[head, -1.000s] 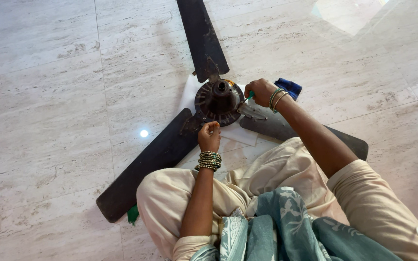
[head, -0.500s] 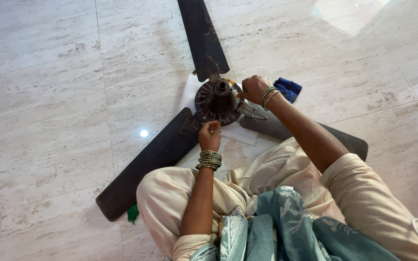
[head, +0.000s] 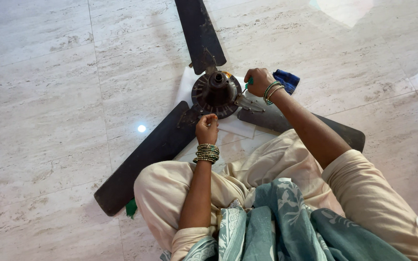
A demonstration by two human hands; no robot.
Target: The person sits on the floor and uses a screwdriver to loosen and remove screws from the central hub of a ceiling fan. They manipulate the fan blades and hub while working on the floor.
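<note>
A dark ceiling fan lies on the marble floor, its round motor hub in the middle with three black blades spreading out. My left hand rests with fingers curled on the near rim of the hub. My right hand is closed around a green-handled screwdriver whose tip points at the right side of the hub. Bangles sit on both wrists.
White paper lies under the hub. A blue cloth sits just right of my right hand. A small green object peeks out by the near blade's tip. My knees and patterned clothing fill the bottom of the view.
My right hand has shifted slightly left and up, closer to the hub, bringing the green screwdriver handle into sight. My left hand stays on the hub's near rim.
</note>
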